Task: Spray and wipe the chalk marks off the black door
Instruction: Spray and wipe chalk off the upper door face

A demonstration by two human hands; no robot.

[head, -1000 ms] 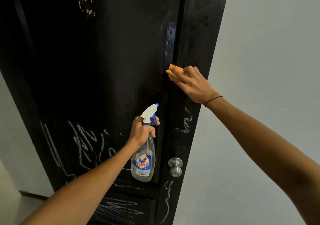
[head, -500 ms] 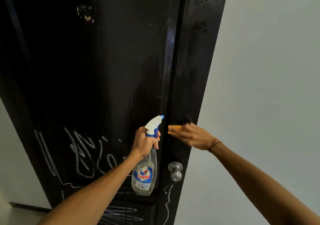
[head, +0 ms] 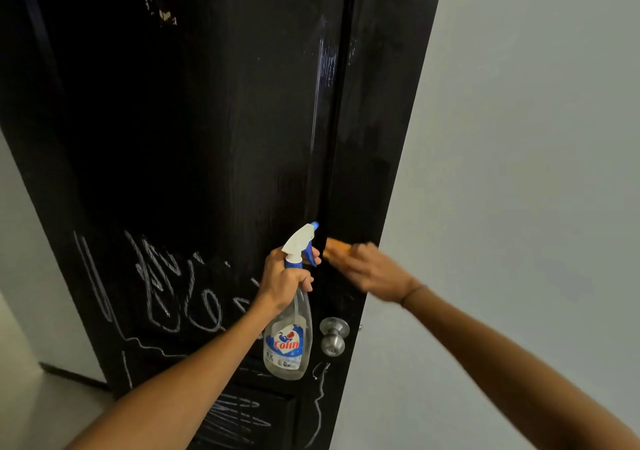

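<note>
I saw my left hand (head: 282, 281) wrapped around the neck of the spray bottle (head: 289, 331), with its fingers curled tight just under the white and blue trigger head. The bottle was see-through and hung straight down in front of the black door (head: 194, 130). It looked mostly empty, though I could not tell how much liquid was left inside. Its label read Colin. My right hand (head: 372, 271) was blurry, so I could not tell if its fingers were bent or flat, but it had an orange cloth (head: 337, 245) against the door's right edge, just above the silver door knob (head: 333, 336). White chalk marks (head: 166, 286) covered the lower part of the door, left of the bottle and below it. A pale wall (head: 526, 158) stood to the right of the door.
</note>
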